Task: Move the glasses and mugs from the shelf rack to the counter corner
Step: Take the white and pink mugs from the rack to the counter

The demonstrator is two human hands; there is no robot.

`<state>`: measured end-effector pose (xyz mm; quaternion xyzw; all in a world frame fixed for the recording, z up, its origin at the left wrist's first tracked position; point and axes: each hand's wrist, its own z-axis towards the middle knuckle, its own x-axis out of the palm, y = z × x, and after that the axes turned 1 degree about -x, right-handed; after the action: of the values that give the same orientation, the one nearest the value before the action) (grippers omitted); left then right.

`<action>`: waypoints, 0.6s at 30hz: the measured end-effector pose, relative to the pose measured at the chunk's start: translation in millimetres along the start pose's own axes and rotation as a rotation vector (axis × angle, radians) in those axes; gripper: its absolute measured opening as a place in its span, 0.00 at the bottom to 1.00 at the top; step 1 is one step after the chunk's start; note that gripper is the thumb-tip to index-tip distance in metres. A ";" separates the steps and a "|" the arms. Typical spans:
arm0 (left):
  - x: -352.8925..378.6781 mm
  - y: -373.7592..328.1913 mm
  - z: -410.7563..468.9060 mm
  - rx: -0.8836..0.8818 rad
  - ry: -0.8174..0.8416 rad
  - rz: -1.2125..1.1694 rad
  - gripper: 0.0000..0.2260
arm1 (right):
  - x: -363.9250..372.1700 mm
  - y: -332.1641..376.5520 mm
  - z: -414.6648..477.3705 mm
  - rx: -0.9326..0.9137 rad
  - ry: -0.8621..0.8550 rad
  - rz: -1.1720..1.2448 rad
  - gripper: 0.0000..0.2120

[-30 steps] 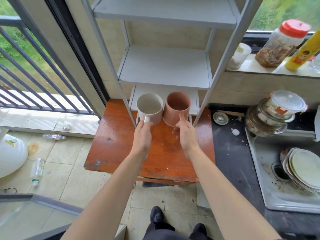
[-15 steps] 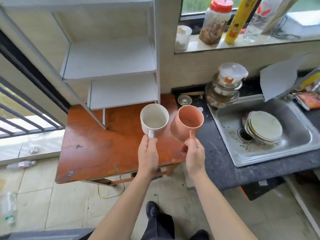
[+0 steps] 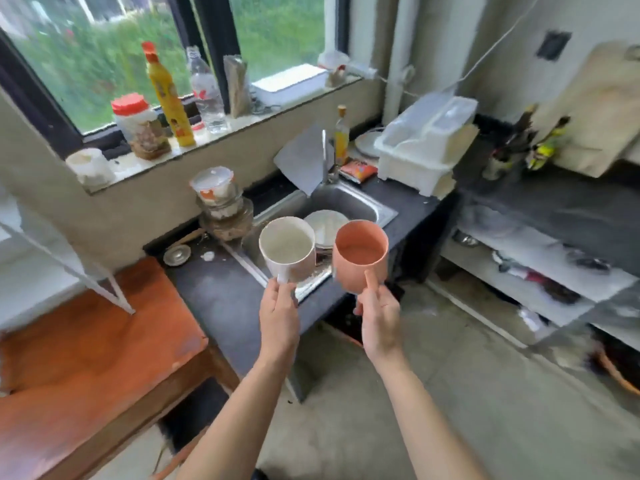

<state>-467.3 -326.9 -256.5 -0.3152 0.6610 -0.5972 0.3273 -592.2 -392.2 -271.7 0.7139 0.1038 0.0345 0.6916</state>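
Mugs ride in the air over the sink: the left hand is pinched on the white mug by its handle, the right hand on the pink mug. Held only by thin handles and nearly touching, they could knock together or tip and drop among the plates before reaching the counter corner.

**What sits around my kitchen**

Below me a steel sink holds stacked plates. On the windowsill I see a red-lidded jar, a yellow squeeze bottle and a clear water bottle in a row. A white dish rack sits right of the sink on the dark counter. The orange wooden table lies at my left.
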 end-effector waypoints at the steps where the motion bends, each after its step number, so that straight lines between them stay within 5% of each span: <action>1: 26.7 -4.5 -9.7 -0.010 0.046 -0.008 0.07 | -30.6 0.7 4.3 -0.009 -0.040 -0.009 0.16; 6: 143.9 -25.2 -52.9 0.016 0.286 -0.002 0.08 | -163.3 -2.6 25.5 -0.024 -0.210 0.033 0.12; 12: 269.8 -30.9 -94.0 0.014 0.554 0.041 0.08 | -285.0 -18.3 51.7 0.005 -0.467 0.010 0.25; 18: 415.7 -28.7 -114.0 0.022 0.785 0.003 0.09 | -399.7 -31.9 104.0 0.046 -0.666 -0.023 0.16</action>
<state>-802.8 -598.7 -243.1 -0.0580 0.7300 -0.6789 0.0537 -965.5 -571.8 -270.0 0.7001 -0.1193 -0.2110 0.6716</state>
